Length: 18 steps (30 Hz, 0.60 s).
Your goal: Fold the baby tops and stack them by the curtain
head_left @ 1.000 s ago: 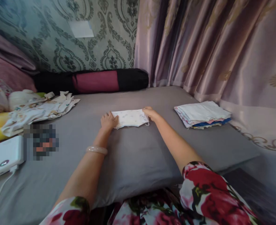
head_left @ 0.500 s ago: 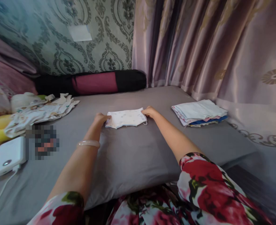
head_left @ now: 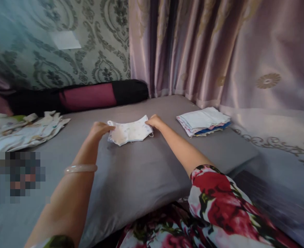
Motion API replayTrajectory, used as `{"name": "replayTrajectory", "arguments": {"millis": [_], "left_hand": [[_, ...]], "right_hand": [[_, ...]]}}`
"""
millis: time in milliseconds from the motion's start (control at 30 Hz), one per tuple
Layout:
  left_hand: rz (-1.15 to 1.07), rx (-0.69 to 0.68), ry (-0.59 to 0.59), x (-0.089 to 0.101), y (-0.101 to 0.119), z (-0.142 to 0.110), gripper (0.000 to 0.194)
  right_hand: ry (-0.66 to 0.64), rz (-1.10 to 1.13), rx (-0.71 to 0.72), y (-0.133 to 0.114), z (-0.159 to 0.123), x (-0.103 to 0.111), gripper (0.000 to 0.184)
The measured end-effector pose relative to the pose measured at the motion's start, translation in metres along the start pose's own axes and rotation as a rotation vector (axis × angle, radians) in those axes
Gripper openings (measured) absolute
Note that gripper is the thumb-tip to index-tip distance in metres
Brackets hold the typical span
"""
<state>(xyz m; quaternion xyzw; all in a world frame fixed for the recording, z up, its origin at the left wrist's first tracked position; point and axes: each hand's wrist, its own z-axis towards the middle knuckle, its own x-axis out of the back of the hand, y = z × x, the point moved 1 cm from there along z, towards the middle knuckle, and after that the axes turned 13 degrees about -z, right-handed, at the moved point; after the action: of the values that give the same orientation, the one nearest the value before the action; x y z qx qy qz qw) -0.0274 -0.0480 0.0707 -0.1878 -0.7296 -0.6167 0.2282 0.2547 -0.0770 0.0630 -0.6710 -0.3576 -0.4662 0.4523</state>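
White cloth [head_left: 131,132] sags between forward-reaching arms [head_left: 179,146]; the left hand [head_left: 99,129] pinches its left end, the right hand [head_left: 155,122] its right.

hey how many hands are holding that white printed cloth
2: the left hand grips the white printed cloth at its left end, and the right hand grips its right end. No other hands show.

Single view, head-worn: looks from above the near edge of the grey bed [head_left: 131,186], forward and down across it. Close range; left hand [head_left: 99,129] and right hand [head_left: 155,121] fall near mid-frame. Bed's right corners in frame, left side cut off. Patterned wall [head_left: 90,38] beyond far edge, curtain [head_left: 206,51] beyond right edge.
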Motion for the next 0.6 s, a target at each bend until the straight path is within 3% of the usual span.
{"name": "replayTrajectory", "arguments": {"millis": [133,333,600], "left_hand": [[-0.074,-0.008,-0.010,-0.021,0.034,-0.013,0.024],[-0.294,-0.075,-0.134,-0.085,0.086,-0.038,0.021],[-0.575,-0.063,-0.279,-0.172,0.150,-0.070,0.021]], "right_hand": [[-0.027,0.209,-0.104,0.022,-0.001,0.023,0.016],[0.065,0.577,-0.235,0.076,-0.004,0.066,0.010],[0.278,0.554,-0.392,0.164,-0.014,0.131,0.007]]}}
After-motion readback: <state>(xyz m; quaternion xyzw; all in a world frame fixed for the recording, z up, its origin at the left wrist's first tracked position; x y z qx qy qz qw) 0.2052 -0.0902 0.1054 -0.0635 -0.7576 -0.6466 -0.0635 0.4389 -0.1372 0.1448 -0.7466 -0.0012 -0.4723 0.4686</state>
